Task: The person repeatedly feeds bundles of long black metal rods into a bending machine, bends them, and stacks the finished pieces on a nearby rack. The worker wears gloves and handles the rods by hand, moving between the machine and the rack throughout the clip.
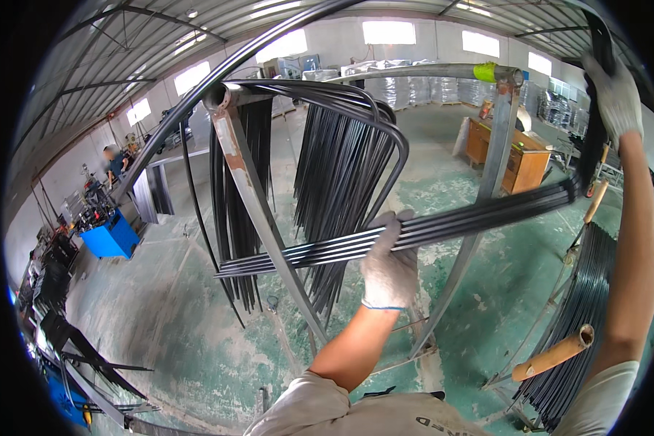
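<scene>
A bundle of several black U-shaped bent tubes (pixel 479 219) spans my view. Its lower legs cross the middle, its bends stand at the right, and its upper legs (pixel 251 49) slant down to the left. My left hand (pixel 391 267), in a pale work glove, is wrapped round the lower legs near the middle. Up at the far right, my gloved right hand (pixel 616 98) is closed round the upright bent section. Just beyond is a grey metal rack (pixel 251 196), with many similar black tubes (pixel 341 167) hanging from its bar. The lower legs pass in front of its posts.
At the right, a second rack with a rust-coloured pipe end (pixel 556 354) carries more black tubes (pixel 578 312). A wooden desk (pixel 516 149) stands farther back. On the left are a blue bin (pixel 109 234), metal parts and a person (pixel 115 163). Wrapped pallets (pixel 414 91) line the far wall.
</scene>
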The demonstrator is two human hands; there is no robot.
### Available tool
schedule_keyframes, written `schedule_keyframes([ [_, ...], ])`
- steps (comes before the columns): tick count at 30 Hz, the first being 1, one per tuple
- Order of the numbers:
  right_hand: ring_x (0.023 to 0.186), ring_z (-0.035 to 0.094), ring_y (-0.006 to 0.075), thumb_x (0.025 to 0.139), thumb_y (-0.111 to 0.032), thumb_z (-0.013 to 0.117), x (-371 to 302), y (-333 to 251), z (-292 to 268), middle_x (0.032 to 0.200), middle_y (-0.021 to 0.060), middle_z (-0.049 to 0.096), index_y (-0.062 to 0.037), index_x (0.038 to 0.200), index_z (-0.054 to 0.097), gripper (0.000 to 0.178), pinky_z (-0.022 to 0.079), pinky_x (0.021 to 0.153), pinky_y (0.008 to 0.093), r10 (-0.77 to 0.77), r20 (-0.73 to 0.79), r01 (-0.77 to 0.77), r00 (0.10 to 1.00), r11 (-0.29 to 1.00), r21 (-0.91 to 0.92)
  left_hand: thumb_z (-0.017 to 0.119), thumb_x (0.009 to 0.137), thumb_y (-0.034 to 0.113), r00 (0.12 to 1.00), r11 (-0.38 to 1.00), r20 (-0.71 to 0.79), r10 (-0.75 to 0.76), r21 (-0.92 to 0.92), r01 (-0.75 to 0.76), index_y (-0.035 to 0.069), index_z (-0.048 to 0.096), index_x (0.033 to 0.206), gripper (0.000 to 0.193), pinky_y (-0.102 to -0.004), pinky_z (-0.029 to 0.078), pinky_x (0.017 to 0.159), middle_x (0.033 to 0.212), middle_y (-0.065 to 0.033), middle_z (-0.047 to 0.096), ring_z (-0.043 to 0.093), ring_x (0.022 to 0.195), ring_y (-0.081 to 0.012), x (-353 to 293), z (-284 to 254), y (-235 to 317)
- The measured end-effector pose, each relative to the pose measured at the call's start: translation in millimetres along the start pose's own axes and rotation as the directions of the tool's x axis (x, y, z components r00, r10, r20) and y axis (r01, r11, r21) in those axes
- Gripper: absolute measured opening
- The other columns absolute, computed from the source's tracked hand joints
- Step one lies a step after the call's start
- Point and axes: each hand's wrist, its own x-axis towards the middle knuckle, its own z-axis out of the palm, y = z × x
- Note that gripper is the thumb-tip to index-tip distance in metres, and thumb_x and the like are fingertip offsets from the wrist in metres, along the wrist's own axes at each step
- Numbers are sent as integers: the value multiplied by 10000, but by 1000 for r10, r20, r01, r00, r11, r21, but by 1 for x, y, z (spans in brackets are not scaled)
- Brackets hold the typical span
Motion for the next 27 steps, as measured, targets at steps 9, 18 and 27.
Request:
schedule_keyframes([
  [9, 1085, 820, 411, 953, -230, 741, 49, -298, 12, 1139, 296, 813, 5, 1168, 837, 332, 650, 968, 484, -378, 144, 378, 914, 925, 28, 564, 1077, 87, 978, 919, -161, -135, -390, 63, -75, 721, 1212, 263, -511, 649, 1017, 1120, -143, 806, 786, 995, -283, 31, -9, 35],
  [18, 1214, 763, 437, 996, -154, 739, -96, -392, 135, 1278, 256, 782, -44, 1440, 654, 465, 613, 1031, 545, -628, 288, 465, 723, 751, 469, 624, 1065, 278, 981, 882, -40, -191, -446, 154, -53, 729, 1183, 367, -426, 560, 870, 1035, -143, 742, 645, 922, -300, 31, -117, 48],
  [27, 1030, 832, 310, 816, -158, 828, -103, -340, 212, 1099, 135, 858, -121, 1048, 889, 242, 673, 848, 463, -570, 463, 392, 678, 814, 429, 755, 1038, 202, 907, 924, -246, -343, 87, 373, 41, 732, 1301, 309, -392, 534, 1018, 1215, -77, 767, 683, 1121, -239, -12, -95, -3],
])
